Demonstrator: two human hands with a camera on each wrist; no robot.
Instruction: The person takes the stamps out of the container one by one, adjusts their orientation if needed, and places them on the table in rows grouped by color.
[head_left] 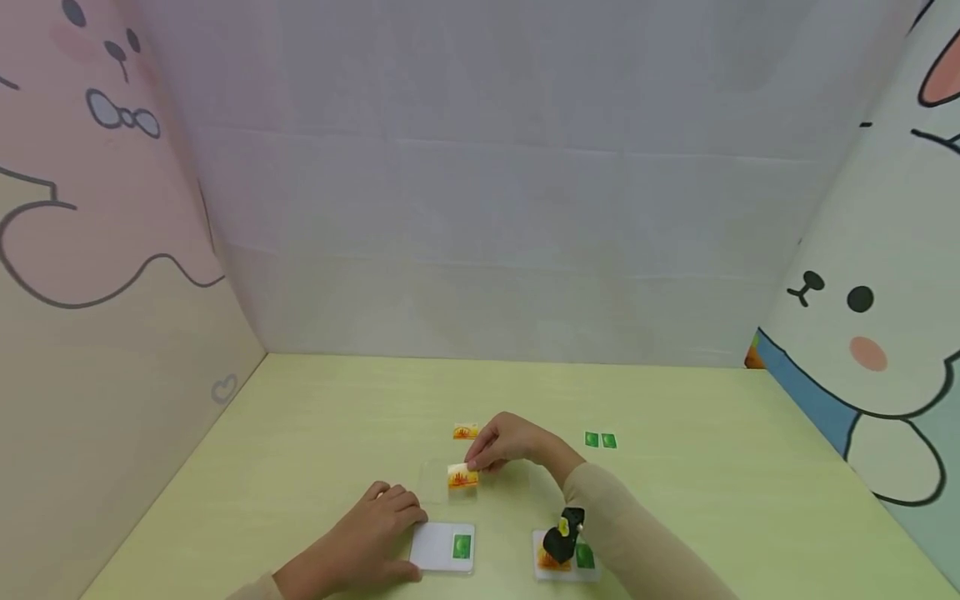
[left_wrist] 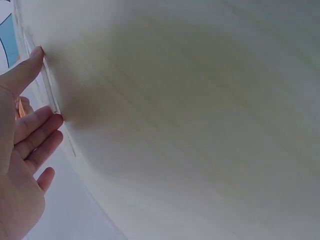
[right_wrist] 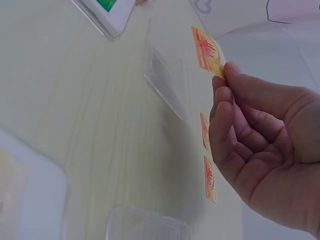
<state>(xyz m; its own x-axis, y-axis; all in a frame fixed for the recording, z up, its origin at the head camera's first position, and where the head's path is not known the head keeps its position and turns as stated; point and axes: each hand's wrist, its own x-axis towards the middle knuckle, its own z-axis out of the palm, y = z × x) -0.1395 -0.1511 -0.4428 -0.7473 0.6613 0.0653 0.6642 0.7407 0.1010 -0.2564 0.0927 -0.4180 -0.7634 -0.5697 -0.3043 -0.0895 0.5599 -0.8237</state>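
My right hand (head_left: 513, 442) pinches a small orange-and-yellow picture card (head_left: 462, 477) by one corner, between thumb and fingertips. In the right wrist view the card (right_wrist: 207, 50) is raised above the table. It overlaps a clear plastic cover (head_left: 432, 482) in the head view. My left hand (head_left: 378, 533) holds a flat white case (head_left: 432, 546) by its left side, thumb at the near corner and fingers at the far one. A green picture card (head_left: 462, 547) lies on the right part of that case. The left wrist view shows the case (left_wrist: 49, 82) edge-on between thumb and fingers.
A second white case (head_left: 543, 573) with an orange and a green picture sits under my right forearm. Two orange cards (right_wrist: 209, 180) lie beyond my right hand, and two green cards (head_left: 600, 440) farther right. Another clear cover (right_wrist: 145, 222) lies near the right hand. Printed walls enclose the table.
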